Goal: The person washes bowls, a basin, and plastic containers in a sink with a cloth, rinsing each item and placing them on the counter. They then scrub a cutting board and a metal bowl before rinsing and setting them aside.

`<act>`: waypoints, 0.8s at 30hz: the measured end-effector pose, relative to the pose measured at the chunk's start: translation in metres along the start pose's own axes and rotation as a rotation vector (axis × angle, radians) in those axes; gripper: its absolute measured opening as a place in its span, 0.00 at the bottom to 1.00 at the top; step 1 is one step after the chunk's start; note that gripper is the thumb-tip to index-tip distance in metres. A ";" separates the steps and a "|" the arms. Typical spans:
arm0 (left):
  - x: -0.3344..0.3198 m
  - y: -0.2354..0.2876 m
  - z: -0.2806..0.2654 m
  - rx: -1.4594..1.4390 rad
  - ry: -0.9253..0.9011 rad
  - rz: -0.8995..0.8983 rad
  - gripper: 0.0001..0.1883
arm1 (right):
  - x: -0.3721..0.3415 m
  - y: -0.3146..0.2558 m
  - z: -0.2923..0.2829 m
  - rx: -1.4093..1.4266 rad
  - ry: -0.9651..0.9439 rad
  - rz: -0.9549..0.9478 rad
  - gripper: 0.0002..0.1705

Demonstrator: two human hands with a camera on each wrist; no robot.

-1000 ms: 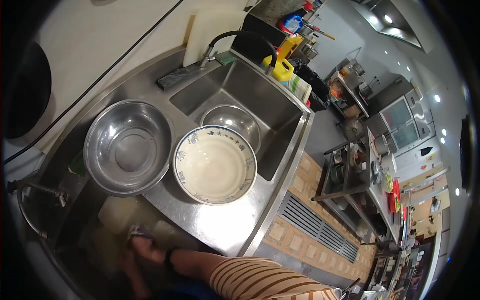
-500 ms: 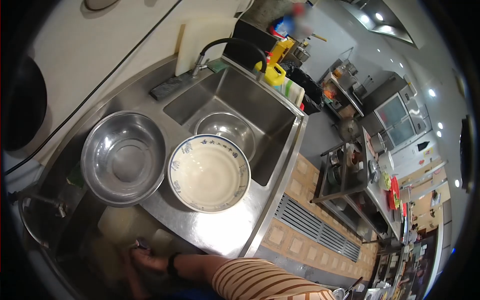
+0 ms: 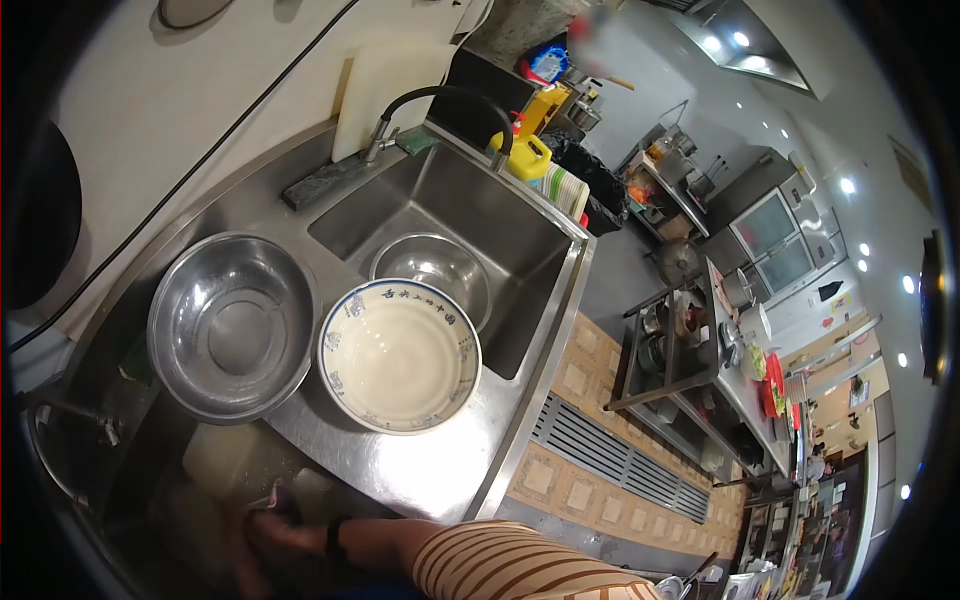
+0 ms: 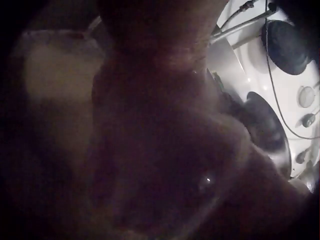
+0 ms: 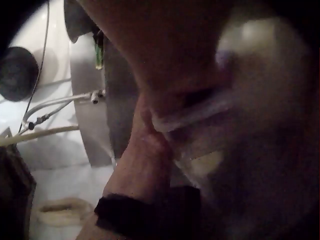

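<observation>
Both hands are low in the dim, water-filled sink (image 3: 215,450) at the near left. My right hand (image 3: 275,532), below a dark wristband, grips a wet purplish cloth-like piece (image 3: 284,496). In the right wrist view a pale folded strip (image 5: 195,114) of it runs out beside the fingers. My left hand (image 3: 240,545) is close against the right one; its fingers are lost in shadow and murky water, so I cannot tell how they lie. In the left wrist view the left hand (image 4: 150,95) is dark and blurred.
Beside the hands a steel basin (image 3: 185,310) and a white bowl with blue markings (image 3: 400,365) stand on the steel counter (image 3: 430,480). A second metal bowl (image 3: 450,262) sits in the other sink (image 3: 520,230), under a black faucet (image 3: 450,92). A metal tap (image 3: 105,430) stands at left.
The head view has shifted, so the basin and bowls appear lower and further left. Both hands stay in the sink; the right hand has turned with the purplish piece and sits closer to the left.
</observation>
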State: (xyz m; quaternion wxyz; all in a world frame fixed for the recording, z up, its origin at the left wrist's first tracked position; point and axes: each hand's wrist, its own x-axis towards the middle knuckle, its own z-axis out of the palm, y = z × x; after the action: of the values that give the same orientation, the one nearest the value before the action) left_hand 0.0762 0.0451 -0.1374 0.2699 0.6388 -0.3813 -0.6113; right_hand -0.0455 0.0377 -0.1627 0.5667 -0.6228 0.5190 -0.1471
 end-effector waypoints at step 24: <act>0.004 -0.091 -0.023 1.309 -0.270 0.281 0.19 | 0.043 0.090 -0.040 -0.505 0.635 0.174 0.26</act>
State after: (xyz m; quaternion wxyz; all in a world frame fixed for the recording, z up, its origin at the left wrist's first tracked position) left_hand 0.1135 0.0908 -0.2111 -0.1451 0.5331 -0.7821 -0.2882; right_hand -0.1015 -0.0027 -0.2451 0.2180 -0.6196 0.7386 -0.1517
